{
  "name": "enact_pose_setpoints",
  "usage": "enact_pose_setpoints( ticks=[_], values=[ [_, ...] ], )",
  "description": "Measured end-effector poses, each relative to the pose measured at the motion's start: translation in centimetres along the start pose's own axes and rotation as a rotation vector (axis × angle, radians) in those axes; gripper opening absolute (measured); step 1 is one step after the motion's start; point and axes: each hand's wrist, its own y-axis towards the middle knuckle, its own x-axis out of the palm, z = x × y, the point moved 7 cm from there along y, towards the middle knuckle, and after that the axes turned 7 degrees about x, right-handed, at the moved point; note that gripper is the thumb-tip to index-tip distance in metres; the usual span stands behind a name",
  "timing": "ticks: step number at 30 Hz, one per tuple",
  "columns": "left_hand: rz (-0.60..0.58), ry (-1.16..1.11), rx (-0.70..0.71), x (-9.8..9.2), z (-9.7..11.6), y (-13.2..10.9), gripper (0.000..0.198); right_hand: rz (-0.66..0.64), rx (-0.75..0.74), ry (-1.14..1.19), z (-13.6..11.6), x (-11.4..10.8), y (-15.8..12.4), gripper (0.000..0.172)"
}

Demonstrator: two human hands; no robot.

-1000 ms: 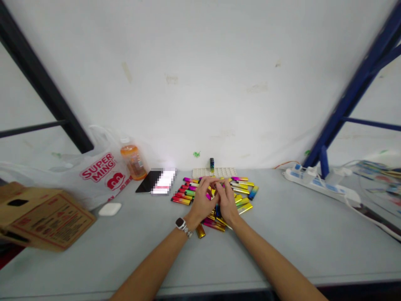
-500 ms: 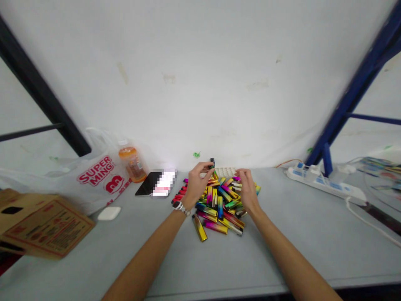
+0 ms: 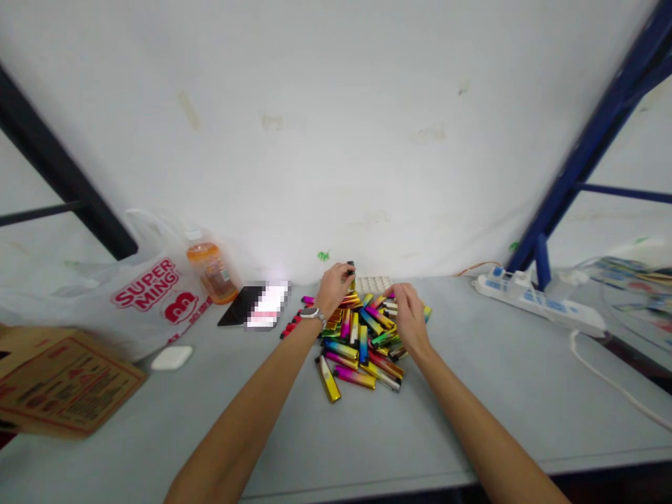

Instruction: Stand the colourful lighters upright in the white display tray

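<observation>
Bright, even light washes the white wall (image 3: pixel 336 126) and the grey tabletop (image 3: pixel 472 392); shadows under the forearms are faint and soft; the metallic lighters (image 3: pixel 362 336) throw small glints; a glare patch sits on the phone (image 3: pixel 257 306) at 9 o'clock from the pile, its screen pixelated; the wide lens bows the blue frame (image 3: pixel 593 147) at 2 o'clock; edges smear slightly; hands mildly blurred.
</observation>
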Motion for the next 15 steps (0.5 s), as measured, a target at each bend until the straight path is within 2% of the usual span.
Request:
enact_pose_setpoints(
  ticks=[7,11,15],
  values=[
    [-0.039,0.044,-0.028,0.2,-0.7,0.7,0.014,-0.02,0.011,-0.034,0.5,0.2,0.2,0.041],
    [-0.08,0.121,0.003,0.2,-0.2,0.7,0.017,-0.038,0.037,-0.116,1.6,0.7,0.4,0.031],
    [-0.135,0.256,0.044,0.2,0.9,0.3,0.017,-0.12,0.028,-0.291,2.3,1.6,0.3,0.02]
  ],
)
